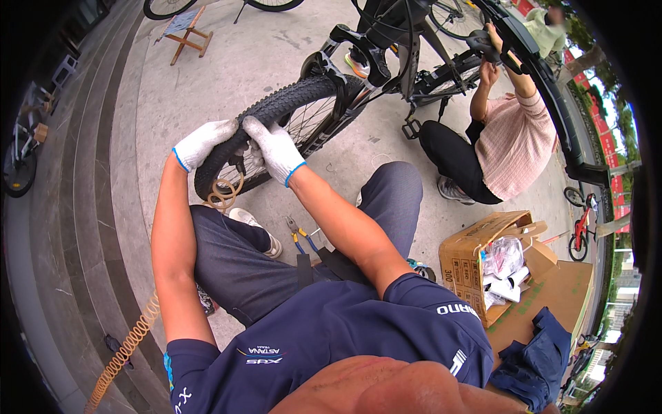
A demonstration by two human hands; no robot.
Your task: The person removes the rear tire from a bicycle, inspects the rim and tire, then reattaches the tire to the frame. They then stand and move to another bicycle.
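Both hands wear white knit gloves with blue cuffs. The left hand is curled over the knobby black tyre at its near edge, gripping the tread. The right hand grasps the same tyre just beside it, fingers wrapped over the rubber toward the spokes. The wheel belongs to a black bicycle standing on smooth grey paving, with open ground to the wheel's left up to the dark stone steps. A coiled tan air hose runs along the step edge. Pliers with blue and yellow handles lie on the ground between the knees. To the right, a crouching person's hand reaches the bicycle frame. An open cardboard box sits near the right knee.
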